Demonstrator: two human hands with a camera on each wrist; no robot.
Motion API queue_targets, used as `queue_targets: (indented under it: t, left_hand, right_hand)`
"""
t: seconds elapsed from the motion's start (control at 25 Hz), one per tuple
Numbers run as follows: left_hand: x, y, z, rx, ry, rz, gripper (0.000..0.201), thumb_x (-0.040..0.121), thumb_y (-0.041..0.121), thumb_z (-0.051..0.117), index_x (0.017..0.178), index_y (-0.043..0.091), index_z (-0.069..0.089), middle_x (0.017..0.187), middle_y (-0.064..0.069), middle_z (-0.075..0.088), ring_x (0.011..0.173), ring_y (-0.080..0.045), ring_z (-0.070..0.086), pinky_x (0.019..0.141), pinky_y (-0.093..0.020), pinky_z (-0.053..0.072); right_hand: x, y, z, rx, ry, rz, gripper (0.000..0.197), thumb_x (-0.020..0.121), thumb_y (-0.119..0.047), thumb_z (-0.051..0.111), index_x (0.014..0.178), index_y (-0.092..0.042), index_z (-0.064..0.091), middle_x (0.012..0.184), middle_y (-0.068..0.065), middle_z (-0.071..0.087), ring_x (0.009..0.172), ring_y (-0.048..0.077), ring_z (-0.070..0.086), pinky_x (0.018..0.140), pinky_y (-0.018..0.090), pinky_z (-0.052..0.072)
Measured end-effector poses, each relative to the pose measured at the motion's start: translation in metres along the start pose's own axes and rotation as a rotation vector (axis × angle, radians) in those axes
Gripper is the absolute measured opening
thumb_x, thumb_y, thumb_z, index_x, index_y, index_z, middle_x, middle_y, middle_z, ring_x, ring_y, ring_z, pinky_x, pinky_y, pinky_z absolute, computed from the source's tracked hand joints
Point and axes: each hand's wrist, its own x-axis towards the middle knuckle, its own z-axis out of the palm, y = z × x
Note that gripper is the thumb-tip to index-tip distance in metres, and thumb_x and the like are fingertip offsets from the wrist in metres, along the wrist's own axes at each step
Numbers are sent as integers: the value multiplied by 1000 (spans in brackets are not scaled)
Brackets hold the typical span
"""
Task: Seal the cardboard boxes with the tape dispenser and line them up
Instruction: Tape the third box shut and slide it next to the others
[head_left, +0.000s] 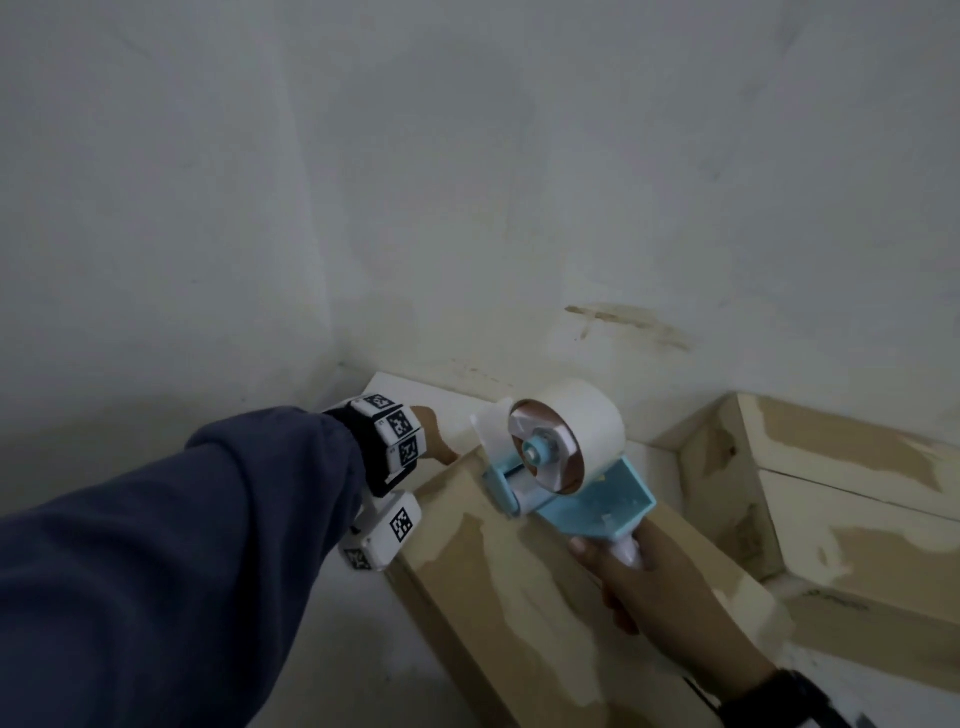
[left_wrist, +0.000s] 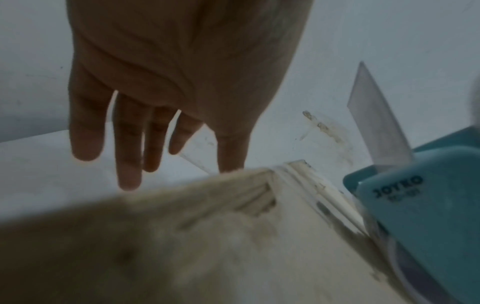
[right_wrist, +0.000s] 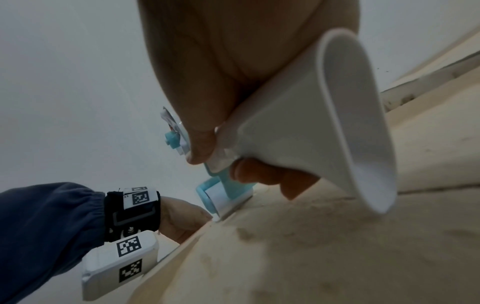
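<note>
A light-blue tape dispenser with a white tape roll sits tilted on the far end of a long cardboard box. My right hand grips its white handle. The dispenser's front roller rests at the box's far edge. My left hand, in a blue sleeve, is at the box's far left corner. In the left wrist view its fingers hang straight past the edge and the thumb touches the box. A second cardboard box stands to the right.
White walls meet in a corner just behind the boxes. A brownish smear marks the back wall. The boxes lie on a white surface, which shows left of the long box.
</note>
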Motion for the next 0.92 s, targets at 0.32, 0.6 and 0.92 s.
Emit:
queue_targets:
  t: [0.32, 0.6, 0.92]
  left_hand:
    - [-43, 7, 30, -285, -26, 356, 41, 102, 20, 34, 142, 11, 38, 147, -4, 40, 134, -20, 39, 107, -24, 28]
    - [-46, -3, 66, -154, 210, 264, 46, 100, 33, 21, 131, 15, 49, 137, -11, 51, 122, -27, 50, 105, -34, 37]
    - [-46, 10, 70, -48, 325, 138, 40, 101, 30, 26, 134, 18, 46, 137, -11, 51, 123, -30, 50, 106, -40, 37]
  right_hand:
    - [-1, -5, -9, -79, -131, -87, 22, 85, -34, 64, 101, -19, 58, 55, 3, 60, 44, 8, 54, 44, 20, 44]
    - [8, -5, -19, -316, -196, -236, 34, 86, -42, 60, 115, -26, 56, 99, -4, 67, 84, 11, 61, 84, 37, 52]
    - [7, -6, -22, -357, -206, -254, 29, 88, -46, 55, 97, -19, 57, 53, -4, 55, 38, 6, 51, 44, 20, 44]
